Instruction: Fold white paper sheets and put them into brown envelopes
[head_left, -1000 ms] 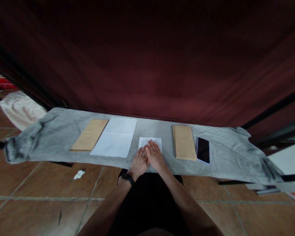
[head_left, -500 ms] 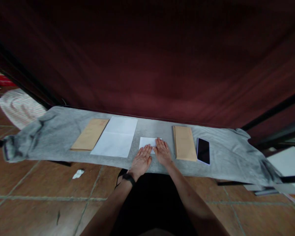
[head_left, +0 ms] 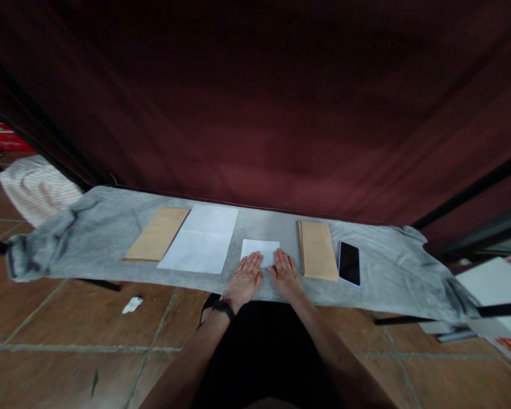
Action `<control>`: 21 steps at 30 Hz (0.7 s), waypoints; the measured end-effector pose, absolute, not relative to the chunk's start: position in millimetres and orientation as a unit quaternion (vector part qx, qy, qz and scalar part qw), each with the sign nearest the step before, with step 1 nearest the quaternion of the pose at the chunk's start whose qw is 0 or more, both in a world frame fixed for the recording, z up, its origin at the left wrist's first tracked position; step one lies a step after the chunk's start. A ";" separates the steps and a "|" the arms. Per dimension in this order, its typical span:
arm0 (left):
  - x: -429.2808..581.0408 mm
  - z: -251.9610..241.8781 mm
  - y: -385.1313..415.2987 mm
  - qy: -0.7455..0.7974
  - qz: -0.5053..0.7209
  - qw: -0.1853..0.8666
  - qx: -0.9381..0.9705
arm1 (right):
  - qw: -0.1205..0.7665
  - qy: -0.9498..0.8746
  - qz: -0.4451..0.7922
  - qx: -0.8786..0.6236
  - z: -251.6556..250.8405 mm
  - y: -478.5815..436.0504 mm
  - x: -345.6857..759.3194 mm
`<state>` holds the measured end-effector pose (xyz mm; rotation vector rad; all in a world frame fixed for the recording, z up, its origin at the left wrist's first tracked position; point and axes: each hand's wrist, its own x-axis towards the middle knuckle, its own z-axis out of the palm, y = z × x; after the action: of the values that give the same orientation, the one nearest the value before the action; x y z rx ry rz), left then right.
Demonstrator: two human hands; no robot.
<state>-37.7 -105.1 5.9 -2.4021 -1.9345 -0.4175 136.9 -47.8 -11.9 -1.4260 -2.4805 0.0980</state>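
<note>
A small folded piece of white paper [head_left: 260, 246] lies flat in front of me on a grey cloth [head_left: 268, 221]. My left hand [head_left: 245, 279] rests flat on its lower left part, fingers stretched out. On its lower right corner lies my right hand [head_left: 287, 276], also flat with the fingers extended. The hands cover the paper's near edge in part. Left of them is a larger white sheet [head_left: 200, 241] with a crease across it. To the right lies a stack of brown envelopes [head_left: 318, 250].
More brown envelopes [head_left: 157, 234] lie at the left, touching the large sheet. A phone [head_left: 350, 263] with a dark screen is right of the right-hand stack. Behind the narrow table hangs a dark red curtain [head_left: 255, 142]. A crumpled white scrap [head_left: 132, 304] is on the tiled floor.
My right hand has slid right and toward me, uncovering more of the small paper's top right. My left hand stays in place. The view has shifted slightly.
</note>
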 end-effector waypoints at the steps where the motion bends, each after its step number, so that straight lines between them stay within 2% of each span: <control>1: -38.1 5.8 -105.6 -0.619 -0.137 0.016 -0.773 | 0.135 -0.861 0.035 -0.490 -12.3 -55.8 140.6; 11: -10.0 17.2 -86.2 -0.610 -0.130 -0.019 -0.781 | 0.151 -0.877 0.013 -0.456 -12.1 -82.7 153.7; 21: 9.5 4.7 -36.8 -0.608 -0.137 -0.034 -0.782 | 0.174 -0.872 -0.002 -0.457 -9.1 -83.9 152.1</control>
<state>9.5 -36.8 4.7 -2.5095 -1.9506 -0.4395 152.1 -83.9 -9.1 -1.2961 -2.4725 -0.0046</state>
